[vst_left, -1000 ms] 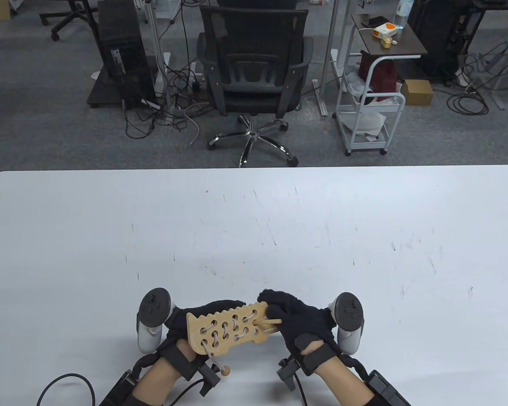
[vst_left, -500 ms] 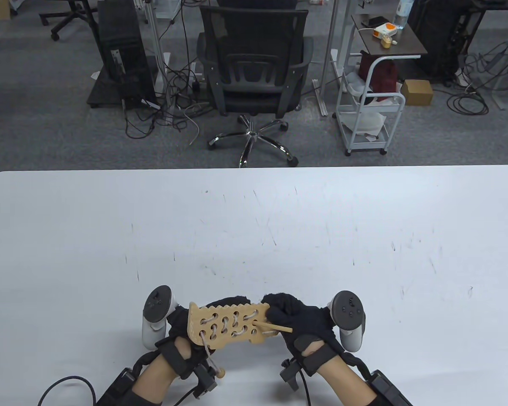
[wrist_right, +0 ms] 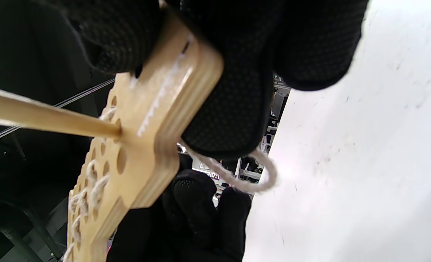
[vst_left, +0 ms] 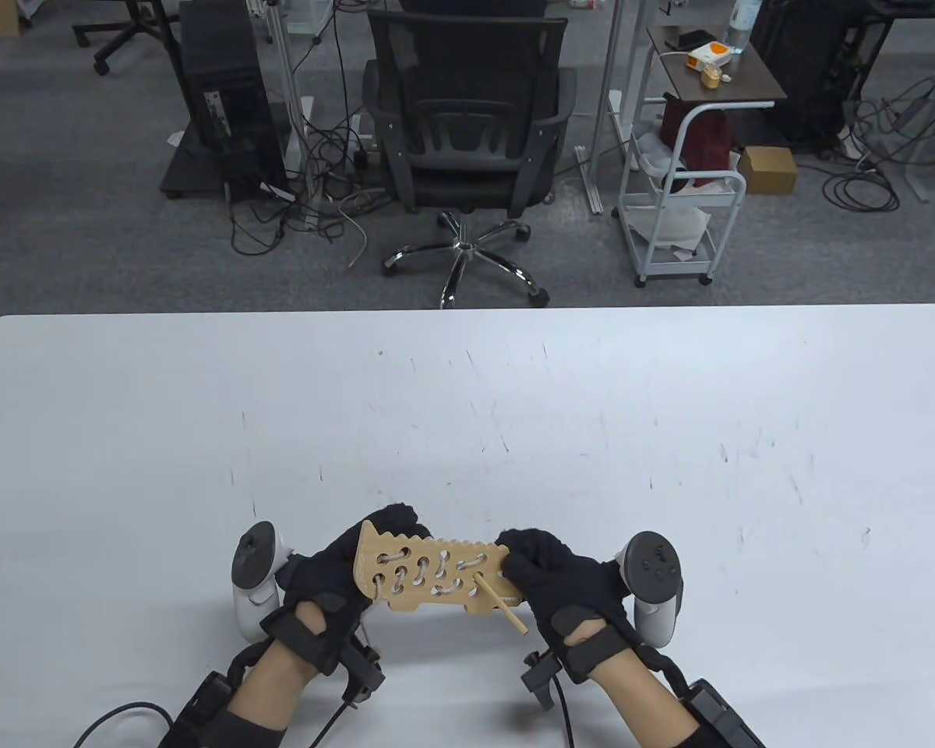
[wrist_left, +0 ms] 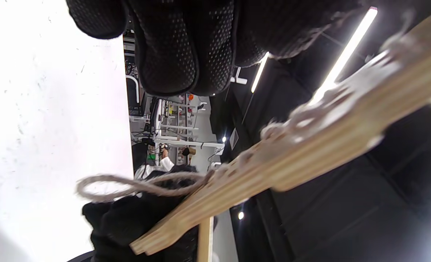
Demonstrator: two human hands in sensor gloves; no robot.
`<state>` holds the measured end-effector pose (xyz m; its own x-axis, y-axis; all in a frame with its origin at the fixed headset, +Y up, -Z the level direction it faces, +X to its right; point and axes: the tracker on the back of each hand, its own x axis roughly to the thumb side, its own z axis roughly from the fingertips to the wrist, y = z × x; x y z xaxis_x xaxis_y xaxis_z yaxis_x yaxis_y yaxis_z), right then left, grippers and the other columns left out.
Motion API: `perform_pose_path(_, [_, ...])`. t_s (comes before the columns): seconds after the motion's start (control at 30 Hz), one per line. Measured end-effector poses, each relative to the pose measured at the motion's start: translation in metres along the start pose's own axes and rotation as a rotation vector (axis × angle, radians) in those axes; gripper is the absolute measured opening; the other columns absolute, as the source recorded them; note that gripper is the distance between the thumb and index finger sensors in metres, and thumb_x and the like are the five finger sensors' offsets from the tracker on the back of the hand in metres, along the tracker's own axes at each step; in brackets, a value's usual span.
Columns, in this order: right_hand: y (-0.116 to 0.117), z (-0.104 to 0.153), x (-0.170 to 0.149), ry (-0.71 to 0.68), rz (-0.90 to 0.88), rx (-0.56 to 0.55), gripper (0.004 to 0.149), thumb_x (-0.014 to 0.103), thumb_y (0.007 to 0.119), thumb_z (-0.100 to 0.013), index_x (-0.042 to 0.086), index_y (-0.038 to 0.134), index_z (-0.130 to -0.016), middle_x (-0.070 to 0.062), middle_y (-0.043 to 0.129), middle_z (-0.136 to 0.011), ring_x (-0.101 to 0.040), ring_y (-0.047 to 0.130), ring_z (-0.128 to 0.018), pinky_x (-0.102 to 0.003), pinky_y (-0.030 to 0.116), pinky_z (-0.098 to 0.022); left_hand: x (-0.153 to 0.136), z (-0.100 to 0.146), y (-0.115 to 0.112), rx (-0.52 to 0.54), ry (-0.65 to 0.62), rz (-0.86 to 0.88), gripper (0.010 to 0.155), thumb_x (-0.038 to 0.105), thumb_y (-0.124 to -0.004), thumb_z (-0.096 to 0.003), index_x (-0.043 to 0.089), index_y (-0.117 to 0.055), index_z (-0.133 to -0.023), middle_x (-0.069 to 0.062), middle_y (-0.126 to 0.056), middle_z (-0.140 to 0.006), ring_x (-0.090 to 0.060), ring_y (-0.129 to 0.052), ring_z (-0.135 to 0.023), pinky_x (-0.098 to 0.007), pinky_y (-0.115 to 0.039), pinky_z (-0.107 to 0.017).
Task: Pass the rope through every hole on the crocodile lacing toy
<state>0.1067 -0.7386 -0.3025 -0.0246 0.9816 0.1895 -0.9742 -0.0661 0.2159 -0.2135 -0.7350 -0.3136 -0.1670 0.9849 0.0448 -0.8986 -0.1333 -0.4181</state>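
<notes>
The wooden crocodile lacing board [vst_left: 436, 573] is held above the white table [vst_left: 467, 405] near its front edge. Pale rope [vst_left: 405, 575] zigzags through several of its holes. My left hand [vst_left: 331, 565] grips the board's left end, fingers curled over the far edge. My right hand [vst_left: 549, 573] grips the right end. A wooden needle stick [vst_left: 502, 609] pokes out of a hole near the right end, slanting toward me. In the left wrist view a slack rope loop [wrist_left: 102, 185] hangs behind the board [wrist_left: 310, 145]. The right wrist view shows the same rope loop [wrist_right: 253, 178] behind the board [wrist_right: 139, 145] and the needle stick [wrist_right: 48, 118].
Beyond the table's far edge stand a black office chair [vst_left: 467, 132], a computer tower [vst_left: 226, 101] and a white trolley [vst_left: 686, 202]. A cable [vst_left: 117, 717] trails from my left wrist at the bottom left.
Both hands carried the board slightly away from me and tilted it. The needle came further out and swung from pointing right to slanting toward me. The beaded rope tail by my left wrist is out of sight.
</notes>
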Motion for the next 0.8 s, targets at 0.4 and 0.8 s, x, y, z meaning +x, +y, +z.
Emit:
perform_pose_path(0.4, [-0.012,-0.001,-0.001,0.011,0.128,-0.075,0.045,0.035,0.08,-0.044,0.013,0.077,-0.083,-0.006,0.101,-0.065,-0.022,0.11,-0.042,-0.044,0.084,-0.042,0.02,0.01,0.022,0.164,-0.086,-0.09,0.058,0.054,-0.073,-0.0478,0.039,-0.067,-0.104,-0.003,-0.073,-0.107,-0.031,-0.075,-0.097,-0.054,-0.057,-0.076])
perform_pose_path(0.8, [-0.013,0.0,-0.001,0.036,0.19,-0.132,0.046,0.035,0.084,-0.044,0.008,0.079,-0.081,-0.008,0.105,-0.062,-0.021,0.113,-0.039,-0.041,0.088,-0.038,0.047,0.019,0.002,0.219,-0.219,-0.6,0.059,0.053,-0.08,-0.0448,0.049,-0.068,-0.102,-0.006,-0.048,-0.116,-0.038,-0.043,-0.106,-0.059,-0.036,-0.078])
